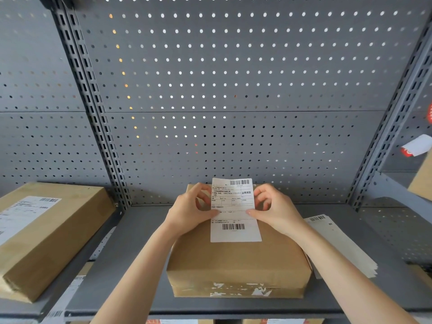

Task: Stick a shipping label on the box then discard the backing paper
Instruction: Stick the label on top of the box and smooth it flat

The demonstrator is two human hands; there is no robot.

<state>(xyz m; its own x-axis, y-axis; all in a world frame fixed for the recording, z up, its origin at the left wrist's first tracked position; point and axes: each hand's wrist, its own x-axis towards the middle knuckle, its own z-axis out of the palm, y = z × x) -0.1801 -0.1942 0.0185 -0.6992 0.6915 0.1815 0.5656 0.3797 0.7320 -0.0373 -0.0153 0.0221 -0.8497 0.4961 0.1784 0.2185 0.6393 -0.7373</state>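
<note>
I have the shipping label (235, 209) pinched at its two long edges, left hand (190, 210) and right hand (278, 208) each with the grip clamped on the sheet at mid-height. Its long axis runs away from me, upper end lifted, lower end over the far half of the box (238, 260) top on the shelf (131, 272). Neither hand is nearer; I judge the backing is not yet peeled
</note>
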